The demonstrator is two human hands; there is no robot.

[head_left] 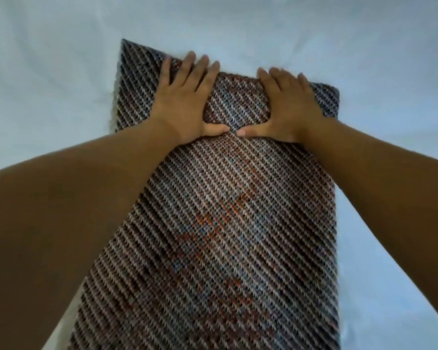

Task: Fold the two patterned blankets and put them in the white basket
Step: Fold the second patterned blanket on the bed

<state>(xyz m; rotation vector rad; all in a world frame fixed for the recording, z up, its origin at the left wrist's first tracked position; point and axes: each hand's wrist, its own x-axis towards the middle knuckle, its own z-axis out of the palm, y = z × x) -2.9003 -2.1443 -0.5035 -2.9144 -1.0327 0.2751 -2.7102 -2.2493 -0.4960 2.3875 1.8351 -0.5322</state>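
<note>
Your left hand (187, 102) lies flat on the patterned blanket (238, 223), fingers straight and spread, gripping nothing and only pressing down. Your right hand (288, 104) does the same just beside it, with the two thumbs almost meeting over the blanket's middle. Both hands rest at the far end of the blanket. It lies as a long folded strip on the white sheet (48, 72) and runs from you towards the far side. No edge of the sheet shows clearly, so you cannot place the blanket against one. Beyond your left fingers, a corner of the lower layer pokes out past the top layer at the far left, so the layers do not seem to line up. That is the main risk. If you smooth outward or fold again from here, the loose knit may slide or stretch under your palms, and the skew would carry into every later fold and leave a lopsided bundle. Uneven pressure from the two hands could also drag the top layer sideways, or bunch the sheet underneath. The white basket is not in view, so neither its contents nor the fit can be judged, and the second blanket is not visible either.
</note>
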